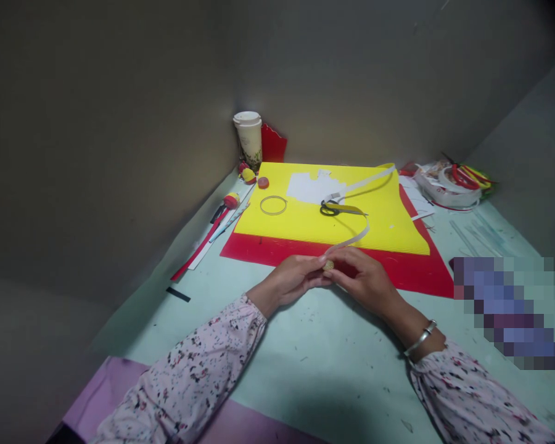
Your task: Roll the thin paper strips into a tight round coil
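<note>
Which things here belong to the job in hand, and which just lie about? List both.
In the job:
small coil, held between left hand and right hand
pale strip leading to the hands
scissors, perhaps

Apparently just lying about:
lidded cup
red round piece
thin ring
white container

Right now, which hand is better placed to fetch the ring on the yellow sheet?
Left, probably. The left hand is nearer the ring, which lies further left than either hand. Both are at the small roll, so the right hand would need to hold it alone.
</note>
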Available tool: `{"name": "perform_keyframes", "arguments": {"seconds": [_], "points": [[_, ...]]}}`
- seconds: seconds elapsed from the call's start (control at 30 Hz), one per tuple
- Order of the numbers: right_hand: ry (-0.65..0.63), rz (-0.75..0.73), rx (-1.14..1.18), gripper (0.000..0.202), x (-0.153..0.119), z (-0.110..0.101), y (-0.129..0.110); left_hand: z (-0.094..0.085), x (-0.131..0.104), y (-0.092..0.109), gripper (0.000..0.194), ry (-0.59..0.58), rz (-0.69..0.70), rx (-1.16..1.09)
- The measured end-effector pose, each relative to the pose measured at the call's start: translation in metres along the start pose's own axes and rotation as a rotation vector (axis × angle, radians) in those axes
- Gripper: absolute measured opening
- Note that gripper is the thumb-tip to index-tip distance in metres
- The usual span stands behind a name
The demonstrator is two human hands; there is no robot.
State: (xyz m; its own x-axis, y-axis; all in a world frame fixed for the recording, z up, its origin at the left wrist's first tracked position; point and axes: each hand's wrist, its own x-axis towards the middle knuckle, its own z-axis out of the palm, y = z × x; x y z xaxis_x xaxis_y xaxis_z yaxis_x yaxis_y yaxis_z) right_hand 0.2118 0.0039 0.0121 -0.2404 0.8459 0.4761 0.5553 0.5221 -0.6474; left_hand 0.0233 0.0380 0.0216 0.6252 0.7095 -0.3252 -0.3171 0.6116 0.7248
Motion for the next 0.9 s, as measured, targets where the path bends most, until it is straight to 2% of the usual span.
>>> {"name": "perform_keyframes", "arguments": {"seconds": [0.13,0.27,0.47,0.9], "points": [[-0.021,0.018,0.029,0.021,-0.0007,0.0003,0.0019,0.0000,0.0004,-0.0003,0.016,0.014,0.003,-0.001],[0.058,0.031,-0.054,0.025,-0.0004,0.0048,-0.0011,0.0011,0.0014,-0.0016,0.013,0.031,0.032,-0.050],[0.089,-0.035,-0.093,0.011,0.0007,0.0050,-0.0037,0.0009,0.0006,-0.0018,0.013,0.028,0.045,-0.051],[-0.005,-0.071,-0.034,0.018,0.0005,0.0015,-0.0005,-0.0008,0.0016,-0.0022,0.020,-0.001,0.018,-0.024]]}}
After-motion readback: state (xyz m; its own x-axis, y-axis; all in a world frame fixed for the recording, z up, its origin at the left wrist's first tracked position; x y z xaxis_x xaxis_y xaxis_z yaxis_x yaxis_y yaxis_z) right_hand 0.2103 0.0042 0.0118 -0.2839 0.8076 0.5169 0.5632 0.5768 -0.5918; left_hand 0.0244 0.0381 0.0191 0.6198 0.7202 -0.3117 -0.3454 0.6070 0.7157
